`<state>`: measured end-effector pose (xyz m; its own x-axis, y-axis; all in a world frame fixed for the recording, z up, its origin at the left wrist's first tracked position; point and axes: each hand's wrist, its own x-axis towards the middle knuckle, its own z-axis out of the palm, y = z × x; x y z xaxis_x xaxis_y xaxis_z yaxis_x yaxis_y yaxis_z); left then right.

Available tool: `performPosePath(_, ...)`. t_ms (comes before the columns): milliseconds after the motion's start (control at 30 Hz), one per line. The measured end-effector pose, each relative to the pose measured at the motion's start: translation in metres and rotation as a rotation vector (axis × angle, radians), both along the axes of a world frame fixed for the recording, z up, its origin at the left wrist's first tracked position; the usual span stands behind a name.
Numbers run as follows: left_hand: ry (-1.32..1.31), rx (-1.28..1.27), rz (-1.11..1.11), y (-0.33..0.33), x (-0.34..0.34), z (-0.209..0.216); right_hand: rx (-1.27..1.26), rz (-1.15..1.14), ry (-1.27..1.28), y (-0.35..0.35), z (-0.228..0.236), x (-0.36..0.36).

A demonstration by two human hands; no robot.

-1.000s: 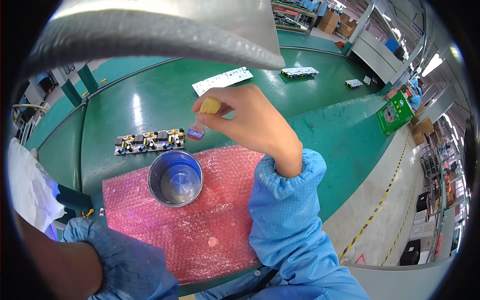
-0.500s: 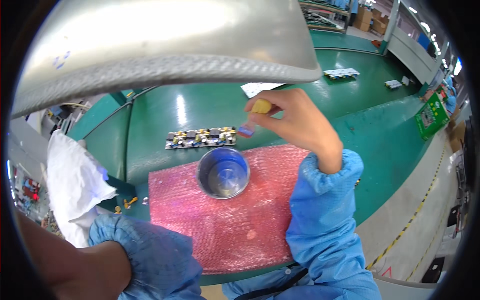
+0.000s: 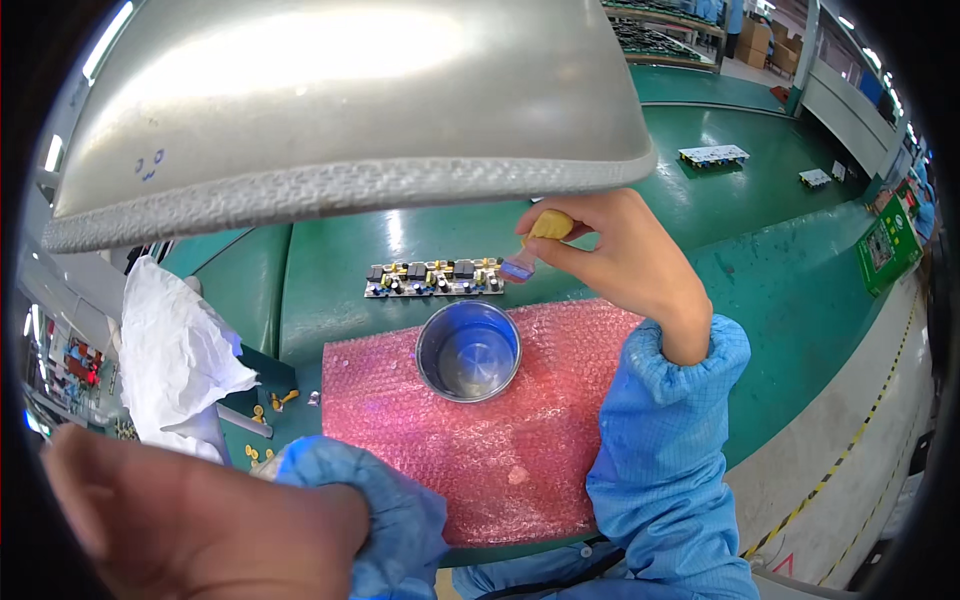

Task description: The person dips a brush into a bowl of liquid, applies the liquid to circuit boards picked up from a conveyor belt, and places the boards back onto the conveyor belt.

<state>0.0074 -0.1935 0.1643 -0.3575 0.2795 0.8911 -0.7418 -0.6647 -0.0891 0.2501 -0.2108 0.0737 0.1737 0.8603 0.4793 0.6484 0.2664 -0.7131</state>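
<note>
My right hand [image 3: 635, 255] grips a small brush [image 3: 518, 264] with a yellow-wrapped handle between thumb and fingers. The brush head, tinged purple-blue, hangs down at the right end of a circuit board [image 3: 432, 280] set with several components; I cannot tell whether they touch. Just in front of that board, a round metal cup [image 3: 468, 352] stands upright on pink bubble wrap [image 3: 545, 450]. My left hand [image 3: 215, 525] is large and blurred at the lower left, apart from the cup, and its fingers cannot be made out.
A metal hood [image 3: 360, 110] hangs over the far side of the green bench. White cloth [image 3: 175, 355] drapes at the left, beside small yellow parts [image 3: 285, 400]. More boards [image 3: 713, 155] lie at the far right, near a green box [image 3: 890, 243].
My left hand has come further into view at the lower left. The whole view has shifted a little; the brush stays in my right hand near the board's right end.
</note>
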Motion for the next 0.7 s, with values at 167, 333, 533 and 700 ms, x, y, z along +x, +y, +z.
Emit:
performPosePath(167, 0.280, 0.036, 0.258, 0.030, 0.024, -0.070, 0.003, 0.005, 0.025, -0.008, -0.002, 0.007)
performPosePath(333, 0.813, 0.094, 0.321, 0.085, 0.014, -0.091, -0.047, 0.017, 0.042, -0.002, 0.001, -0.002)
performPosePath(533, 1.501, -0.390, 0.081, 0.154, 0.031, -0.120, -0.094, 0.016, 0.042, -0.006, 0.004, -0.003)
performPosePath(700, 1.643, -0.254, 0.716, 0.233, 0.049, -0.246, 0.008, -0.067, -0.108, -0.008, -0.001, -0.008)
